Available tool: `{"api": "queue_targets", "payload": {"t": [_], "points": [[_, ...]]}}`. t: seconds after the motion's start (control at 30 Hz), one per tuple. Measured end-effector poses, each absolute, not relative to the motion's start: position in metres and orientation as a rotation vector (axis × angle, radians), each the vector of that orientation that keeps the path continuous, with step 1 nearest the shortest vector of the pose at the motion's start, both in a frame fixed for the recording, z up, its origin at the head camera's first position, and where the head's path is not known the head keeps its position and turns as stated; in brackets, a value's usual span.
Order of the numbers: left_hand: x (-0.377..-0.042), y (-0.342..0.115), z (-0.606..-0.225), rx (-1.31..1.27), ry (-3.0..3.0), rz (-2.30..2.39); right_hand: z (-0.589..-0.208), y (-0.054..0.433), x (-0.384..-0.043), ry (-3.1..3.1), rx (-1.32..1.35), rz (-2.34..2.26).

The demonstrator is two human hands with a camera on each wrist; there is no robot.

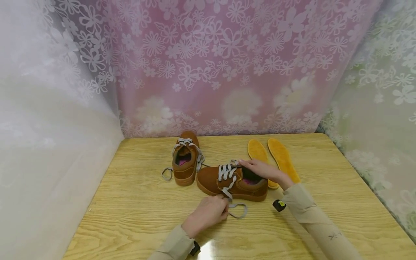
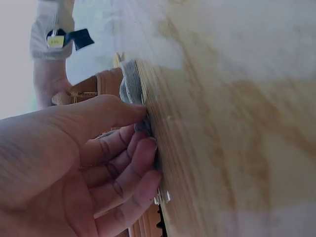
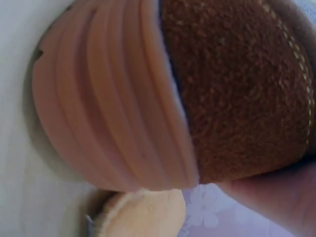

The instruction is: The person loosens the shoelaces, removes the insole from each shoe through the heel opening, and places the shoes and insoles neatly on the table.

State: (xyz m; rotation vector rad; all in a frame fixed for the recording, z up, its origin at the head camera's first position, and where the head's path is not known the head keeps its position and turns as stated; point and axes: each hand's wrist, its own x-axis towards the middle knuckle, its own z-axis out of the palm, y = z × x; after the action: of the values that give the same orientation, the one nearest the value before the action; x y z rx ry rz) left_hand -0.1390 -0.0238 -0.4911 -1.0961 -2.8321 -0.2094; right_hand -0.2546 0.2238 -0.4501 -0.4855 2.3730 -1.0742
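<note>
A brown suede shoe with grey laces lies sideways across the middle of the wooden table, toe pointing left. My right hand lies over its opening and holds it at the collar. In the right wrist view a finger presses the suede heel beside the ribbed sole. My left hand pinches the loose grey lace just in front of the shoe. In the left wrist view its fingertips hold the lace down at the table top.
A second brown shoe stands behind and to the left, its laces spilling onto the table. Two yellow insoles lie side by side at the back right. Flowered curtains close in the table's back and sides.
</note>
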Motion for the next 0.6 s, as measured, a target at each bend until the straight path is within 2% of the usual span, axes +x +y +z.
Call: {"api": "queue_targets", "payload": {"t": [0.33, 0.6], "points": [[-0.127, -0.029, -0.489, -0.936, -2.758, -0.236, -0.454, 0.218, -0.220, 2.463, -0.267, -1.191], [-0.130, -0.027, -0.495, -0.778, -2.726, -0.316, -0.459, 0.211, -0.183, 2.345, -0.089, -1.498]]}}
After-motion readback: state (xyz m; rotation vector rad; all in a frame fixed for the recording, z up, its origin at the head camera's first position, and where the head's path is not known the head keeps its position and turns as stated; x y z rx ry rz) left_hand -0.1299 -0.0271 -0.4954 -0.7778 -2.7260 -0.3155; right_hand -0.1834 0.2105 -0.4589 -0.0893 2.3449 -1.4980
